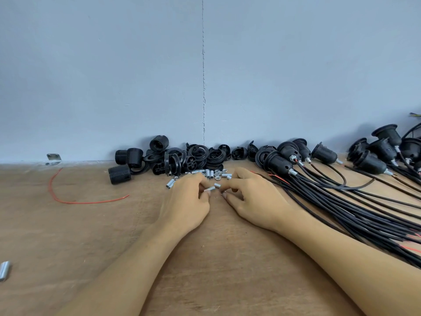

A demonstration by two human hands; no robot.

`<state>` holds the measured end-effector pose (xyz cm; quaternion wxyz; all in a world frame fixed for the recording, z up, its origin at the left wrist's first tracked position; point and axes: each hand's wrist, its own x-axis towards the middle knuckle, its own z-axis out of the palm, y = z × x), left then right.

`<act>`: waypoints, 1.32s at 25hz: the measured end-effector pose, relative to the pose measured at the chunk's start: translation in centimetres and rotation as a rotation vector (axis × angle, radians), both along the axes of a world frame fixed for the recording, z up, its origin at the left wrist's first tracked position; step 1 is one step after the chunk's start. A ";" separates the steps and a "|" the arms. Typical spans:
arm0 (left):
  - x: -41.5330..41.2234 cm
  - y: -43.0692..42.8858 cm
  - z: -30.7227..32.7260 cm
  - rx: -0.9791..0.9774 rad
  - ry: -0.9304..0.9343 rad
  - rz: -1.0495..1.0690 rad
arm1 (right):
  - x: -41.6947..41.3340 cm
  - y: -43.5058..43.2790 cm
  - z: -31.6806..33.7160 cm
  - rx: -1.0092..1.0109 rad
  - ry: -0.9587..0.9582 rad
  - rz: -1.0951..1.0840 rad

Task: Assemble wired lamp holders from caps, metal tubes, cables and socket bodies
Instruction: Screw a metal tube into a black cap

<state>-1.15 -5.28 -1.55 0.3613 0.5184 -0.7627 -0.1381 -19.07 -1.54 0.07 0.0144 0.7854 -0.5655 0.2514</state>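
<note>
1. My left hand (185,202) rests on the wooden table (218,265), fingers curled, pinching a small metal tube (209,189) between thumb and fingertip.
2. My right hand (252,199) lies just beside it, fingers bent down towards the table; a second short tube (217,185) sits at the tip of its forefinger, and I cannot tell whether that hand grips anything.
3. Just beyond my fingertips lies a scatter of loose tubes and nuts (210,173).
4. Behind that scatter, against the grey wall (205,76), sits a heap of black socket parts and caps (182,158).
5. To the right of my right hand, finished lamp holders (280,164) lie in a row, their black cables (341,201) running back past my right forearm.
6. Well to the left of my left hand a loose red wire (68,200) curves across the table.
7. Near the left edge, close to me, lies one more stray tube (4,270).
</note>
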 end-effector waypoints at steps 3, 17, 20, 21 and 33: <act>-0.1 0.3 0.2 -0.029 0.133 0.021 | -0.6 0.8 -0.3 -0.015 -0.036 -0.028; -1.4 1.2 0.0 -0.023 0.065 -0.023 | -2.1 1.5 -0.2 0.108 -0.587 -0.092; -1.6 1.2 0.1 -0.019 -0.049 -0.018 | -2.0 1.4 -0.1 0.123 -0.617 -0.101; -1.6 1.3 0.2 -0.018 -0.072 -0.018 | -1.9 1.4 0.0 0.121 -0.611 -0.101; -1.9 1.6 0.7 0.184 0.165 -0.074 | -2.3 1.4 0.0 0.180 -0.501 -0.021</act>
